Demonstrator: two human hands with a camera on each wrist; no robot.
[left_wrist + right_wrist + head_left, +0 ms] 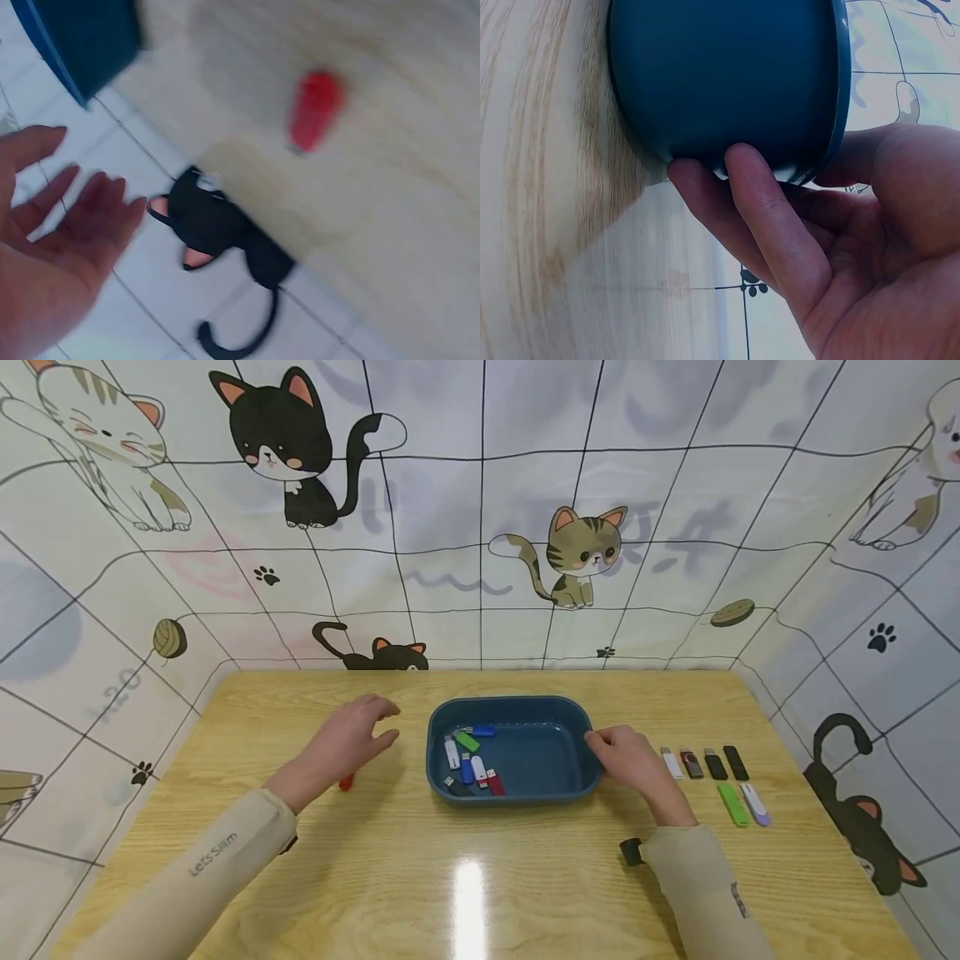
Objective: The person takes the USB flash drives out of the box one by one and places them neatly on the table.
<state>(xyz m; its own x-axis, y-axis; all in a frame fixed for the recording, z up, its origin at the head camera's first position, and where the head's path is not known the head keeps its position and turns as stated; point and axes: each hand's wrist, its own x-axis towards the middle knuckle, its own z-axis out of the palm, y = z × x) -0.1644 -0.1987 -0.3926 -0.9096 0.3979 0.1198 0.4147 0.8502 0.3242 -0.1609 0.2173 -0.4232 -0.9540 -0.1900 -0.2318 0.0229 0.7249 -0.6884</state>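
A dark blue plastic box (543, 756) stands mid-table with several USB sticks inside, among them a green one (467, 741), a white one (452, 752) and a red one (495, 782). My right hand (630, 760) grips the box's right rim; in the right wrist view its fingertips (746, 161) touch the outer wall. Left of the box, my left hand (341, 752) hovers with relaxed, spread fingers and holds nothing. Partly hidden below it, a red USB stick (347, 782) lies on the table; the left wrist view shows this red stick (315, 111) apart from the hand, slightly blurred.
On the wooden table (360, 885), right of my right hand, several USB sticks lie in two rows, including a black one (736, 762), a green one (732, 804) and a white-and-purple one (755, 804). A cat-patterned cloth (442, 577) rises behind the table and at both sides.
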